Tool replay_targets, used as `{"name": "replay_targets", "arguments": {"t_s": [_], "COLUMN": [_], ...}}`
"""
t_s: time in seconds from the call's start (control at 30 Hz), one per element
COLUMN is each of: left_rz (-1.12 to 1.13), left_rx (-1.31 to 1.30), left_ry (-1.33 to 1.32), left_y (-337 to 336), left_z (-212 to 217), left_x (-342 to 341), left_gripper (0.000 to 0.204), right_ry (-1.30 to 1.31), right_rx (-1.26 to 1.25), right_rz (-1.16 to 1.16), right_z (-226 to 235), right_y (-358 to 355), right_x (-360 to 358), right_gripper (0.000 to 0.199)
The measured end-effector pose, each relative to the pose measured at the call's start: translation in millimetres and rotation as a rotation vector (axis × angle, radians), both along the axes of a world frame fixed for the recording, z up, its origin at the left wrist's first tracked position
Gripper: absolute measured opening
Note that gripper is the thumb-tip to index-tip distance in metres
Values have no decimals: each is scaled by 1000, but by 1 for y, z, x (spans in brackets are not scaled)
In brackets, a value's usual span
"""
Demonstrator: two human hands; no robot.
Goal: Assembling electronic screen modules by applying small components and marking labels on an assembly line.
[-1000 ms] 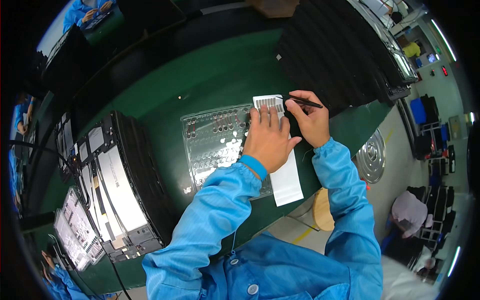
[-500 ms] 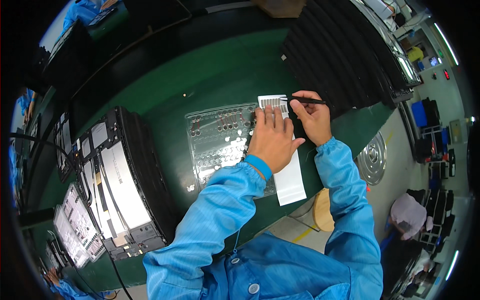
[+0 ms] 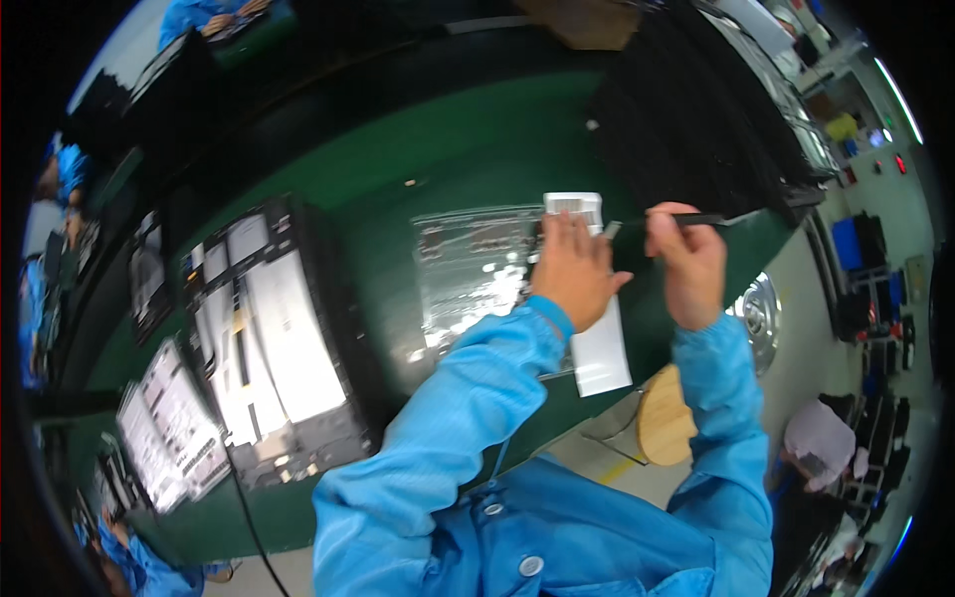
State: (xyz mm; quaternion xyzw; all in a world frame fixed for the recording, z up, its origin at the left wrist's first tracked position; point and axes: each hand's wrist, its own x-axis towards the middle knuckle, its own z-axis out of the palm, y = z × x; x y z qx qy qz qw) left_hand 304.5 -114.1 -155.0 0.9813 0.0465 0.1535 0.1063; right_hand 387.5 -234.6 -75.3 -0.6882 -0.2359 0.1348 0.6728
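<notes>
My left hand (image 3: 579, 269) lies with spread fingers over a white sheet of stickers (image 3: 600, 353) and the right edge of a clear plastic tray (image 3: 468, 289). Small dark parts sit in rows in the tray's upper part; glare hides others. A pair of black tweezers (image 3: 704, 219) is pinched in my right hand (image 3: 688, 261), just right of the sheet. At the tweezers' left end shows a small pale strip (image 3: 613, 229), blurred, that looks like a sticker. Rows of small greyish stickers show at the sheet's top, partly behind my left fingers.
On the left lies a stack of opened device panels (image 3: 288, 338), beside clear trays of parts (image 3: 174, 428). A tall black stack (image 3: 686, 119) stands at the back right. Beyond the green table (image 3: 348, 159) are a wooden stool (image 3: 667, 418) and other people in blue.
My right hand has pulled away to the right from the sheet's top, with a small pale strip now at the tweezers' tips. My left hand stays on the sheet. The whole view has shifted slightly.
</notes>
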Motion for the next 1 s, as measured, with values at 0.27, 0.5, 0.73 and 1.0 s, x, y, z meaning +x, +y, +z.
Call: {"name": "replay_targets", "arguments": {"t_s": [0.27, 0.5, 0.73, 1.0], "left_rz": [-102, -23, 210, 221], "left_rx": [-25, -307, -164, -110], "left_ry": [-171, -137, -197, -168], "left_y": [-11, 68, 155, 188], "left_z": [90, 175, 173, 161], "left_x": [-124, -273, -292, -274], "left_gripper": [56, 38, 27, 26], "right_ry": [-152, -170, -69, -62], "right_rx": [65, -3, -76, -58], "right_rz": [442, 647, 704, 700], "right_z": [110, 71, 48, 39], "right_y": [96, 231, 273, 279], "right_x": [-82, -112, -113, -106], "right_gripper": [26, 25, 22, 23]}}
